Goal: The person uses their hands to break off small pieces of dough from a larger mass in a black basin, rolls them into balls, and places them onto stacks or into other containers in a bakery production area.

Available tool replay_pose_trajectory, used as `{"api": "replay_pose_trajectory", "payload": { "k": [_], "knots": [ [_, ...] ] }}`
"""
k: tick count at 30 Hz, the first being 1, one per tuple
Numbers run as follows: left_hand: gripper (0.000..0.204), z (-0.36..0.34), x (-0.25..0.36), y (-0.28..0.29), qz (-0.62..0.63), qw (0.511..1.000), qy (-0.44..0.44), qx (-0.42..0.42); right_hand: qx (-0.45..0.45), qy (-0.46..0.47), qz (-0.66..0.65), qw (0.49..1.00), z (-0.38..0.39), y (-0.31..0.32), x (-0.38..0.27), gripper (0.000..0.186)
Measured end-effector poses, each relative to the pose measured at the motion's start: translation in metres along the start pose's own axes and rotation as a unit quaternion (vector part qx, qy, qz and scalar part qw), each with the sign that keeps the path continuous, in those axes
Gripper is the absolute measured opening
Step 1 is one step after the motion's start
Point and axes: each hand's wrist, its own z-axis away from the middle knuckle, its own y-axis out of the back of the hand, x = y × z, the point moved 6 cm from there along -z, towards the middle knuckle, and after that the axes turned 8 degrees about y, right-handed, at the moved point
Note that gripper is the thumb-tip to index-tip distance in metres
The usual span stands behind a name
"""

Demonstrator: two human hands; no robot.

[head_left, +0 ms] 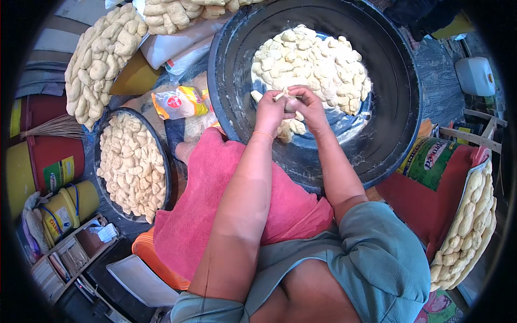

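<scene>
My left hand point(269, 114) and my right hand point(311, 111) meet over the near side of a large black tub point(397, 91). Their fingers are closed around a small pale piece of dough point(280, 96), which they mostly hide. Beyond them, inside the tub, lies a broad heap of floured dough pieces point(309, 67). A few loose dough pieces point(293, 127) rest just under my hands, and white flour dusts the tub's floor and wall.
At left stands a round dark basin point(167, 180) full of dough pieces. More shaped dough is piled on trays at upper left point(99, 70) and lower right point(468, 220). A yellow-and-white plastic bag point(180, 102) lies beside the tub. A pink towel point(215, 177) covers my lap.
</scene>
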Motion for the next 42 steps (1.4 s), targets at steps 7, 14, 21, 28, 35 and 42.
{"api": "replay_pose_trajectory", "payload": {
  "k": [7,14,21,28,35,42],
  "knots": [
    [0.034,0.017,0.002,-0.013,0.023,0.996,0.011,-0.082,0.060,0.001,0.052,0.997,0.005,-0.001,-0.019,0.019],
    [0.031,0.034,-0.003,0.009,-0.340,0.931,-0.133,0.022,-0.042,0.006,0.283,0.958,0.024,0.002,-0.065,0.015],
    [0.043,0.120,0.014,0.000,-0.458,0.802,-0.324,0.205,-0.290,0.114,-0.082,0.947,0.102,-0.073,-0.299,0.032],
    [0.048,0.303,-0.035,-0.035,-0.666,0.699,-0.259,0.031,-0.470,0.145,-0.470,0.733,0.206,-0.141,-0.450,0.035],
    [0.052,0.354,-0.071,-0.024,-0.636,0.720,-0.267,0.071,-0.489,0.166,-0.470,0.715,0.236,-0.142,-0.479,0.022],
    [0.038,0.374,-0.088,-0.012,-0.648,0.662,-0.375,0.036,-0.472,0.316,-0.307,0.764,0.243,-0.123,-0.492,0.012]
  ]
}}
